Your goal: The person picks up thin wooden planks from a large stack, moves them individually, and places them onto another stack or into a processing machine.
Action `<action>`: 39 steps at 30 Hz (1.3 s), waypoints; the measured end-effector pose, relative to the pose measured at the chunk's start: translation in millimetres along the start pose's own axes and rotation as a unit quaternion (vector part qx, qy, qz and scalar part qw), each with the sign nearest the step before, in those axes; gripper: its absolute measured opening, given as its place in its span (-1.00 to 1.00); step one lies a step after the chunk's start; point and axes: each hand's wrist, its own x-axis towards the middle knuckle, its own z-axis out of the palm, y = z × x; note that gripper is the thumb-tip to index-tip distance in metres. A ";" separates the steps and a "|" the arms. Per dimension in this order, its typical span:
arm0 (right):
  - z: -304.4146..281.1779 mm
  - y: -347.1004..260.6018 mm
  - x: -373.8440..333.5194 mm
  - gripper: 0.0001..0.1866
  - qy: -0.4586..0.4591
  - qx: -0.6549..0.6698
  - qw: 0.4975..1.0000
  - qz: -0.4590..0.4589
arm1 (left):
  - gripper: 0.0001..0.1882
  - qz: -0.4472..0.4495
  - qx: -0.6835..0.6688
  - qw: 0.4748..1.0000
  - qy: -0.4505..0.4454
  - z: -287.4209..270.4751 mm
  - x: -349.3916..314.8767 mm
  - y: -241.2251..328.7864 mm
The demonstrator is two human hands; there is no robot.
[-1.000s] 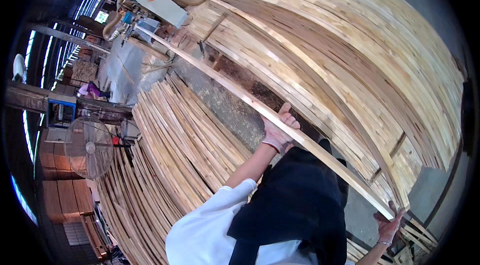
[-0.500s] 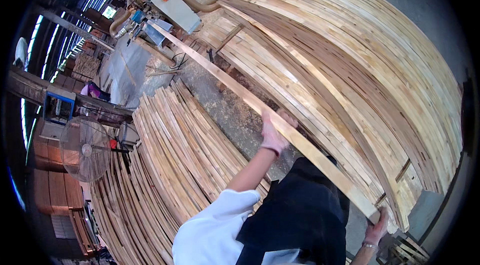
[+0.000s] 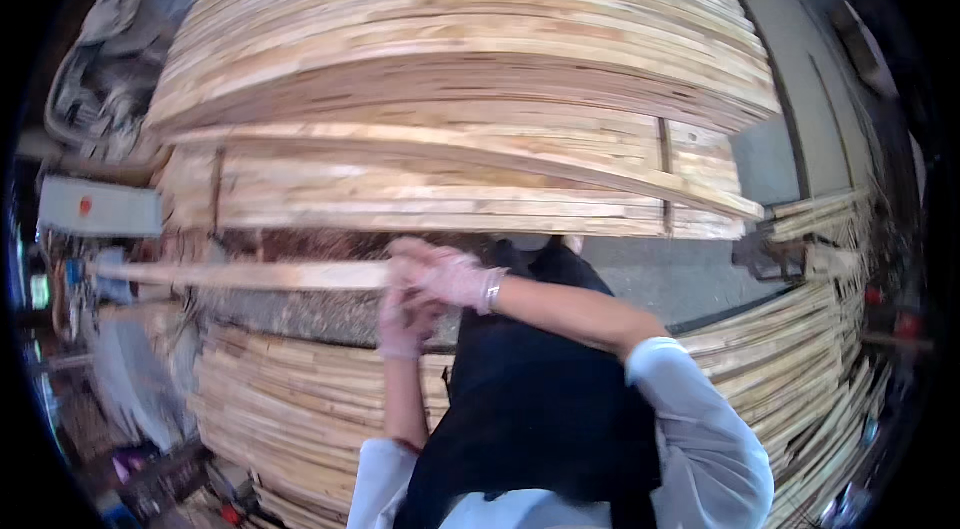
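Observation:
A long, pale wooden strip (image 3: 280, 275) runs from my hands toward a machine at the far left. Both hands wear pinkish-white work gloves and are together at the strip's near end, in front of my dark apron. My right hand (image 3: 450, 276) reaches across from the right and closes over that end, a band showing at its wrist. Just below it, my left hand (image 3: 402, 326) is curled around the strip's end from underneath. Motion blurs the fingers, and the hands partly cover the tip of the strip.
Beyond my hands lies a wide stack of boards (image 3: 450, 39), with a loose board (image 3: 480, 151) slanting across its lower layer. Another pile of strips (image 3: 300, 389) is behind on the near left. A pale machine cabinet (image 3: 100, 206) with a red button stands at left. Sawdust covers the floor.
My view has swung to the right, so the strip now lies nearly level across it. My hands, formerly far apart along the strip, have come together at its near end.

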 end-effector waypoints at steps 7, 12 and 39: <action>-114.6 100.0 26.4 -0.33 0.015 -0.397 0.916 0.054 | -0.65 0.136 -0.350 0.926 -0.040 -40.7 8.0 90.8; -275.7 143.7 -33.0 -0.39 0.242 -0.420 0.839 0.249 | -0.66 0.313 -0.308 0.865 0.242 -6.3 22.2 96.8; -346.4 178.9 -212.0 -0.52 0.010 -0.630 0.713 0.306 | -0.60 -0.084 -0.208 0.969 0.107 90.8 113.8 -80.4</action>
